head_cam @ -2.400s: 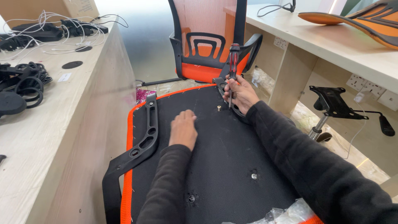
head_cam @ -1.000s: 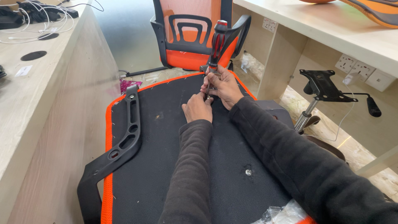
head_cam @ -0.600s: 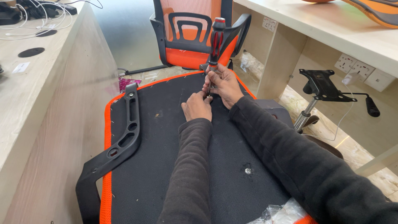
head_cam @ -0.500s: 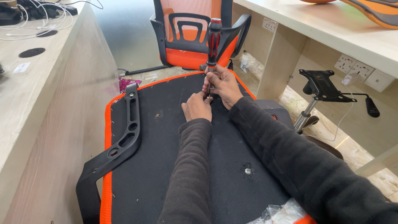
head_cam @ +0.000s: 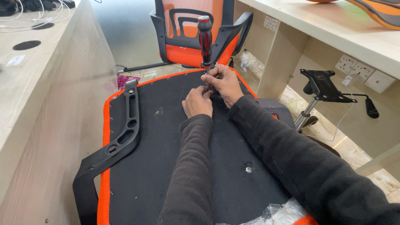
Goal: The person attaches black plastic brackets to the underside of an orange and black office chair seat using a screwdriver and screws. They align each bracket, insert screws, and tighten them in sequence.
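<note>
**Both hands at the screwdriver on the upturned seat**

We see our right hand [head_cam: 223, 83] curled tight around the lower shaft of a red-and-black screwdriver [head_cam: 205, 39], which stands upright with its handle at twelve o'clock from the hands. Our left hand [head_cam: 196, 102] sits just beside it at seven o'clock, fingers bent and pressed down on the black underside of the seat pad [head_cam: 166, 166], closing in on the spot where the tip meets the fabric. The tip itself is hidden behind our fingers.

The seat pad lies face down before us, edged in orange. A black armrest bracket [head_cam: 121, 137] lies along its edge at nine o'clock from the hands. A bolt [head_cam: 248, 169] shows in the fabric at five o'clock, between our sleeves. Crumpled clear plastic wrap [head_cam: 279, 214] lies at the near edge.

Beyond the pad, at twelve o'clock, stands an orange mesh office chair [head_cam: 196, 29]. A chair base with a tilt plate and lever [head_cam: 325, 89] stands at three o'clock, under a pale worktop [head_cam: 333, 29]. Another worktop [head_cam: 37, 83] runs along at nine o'clock.
</note>
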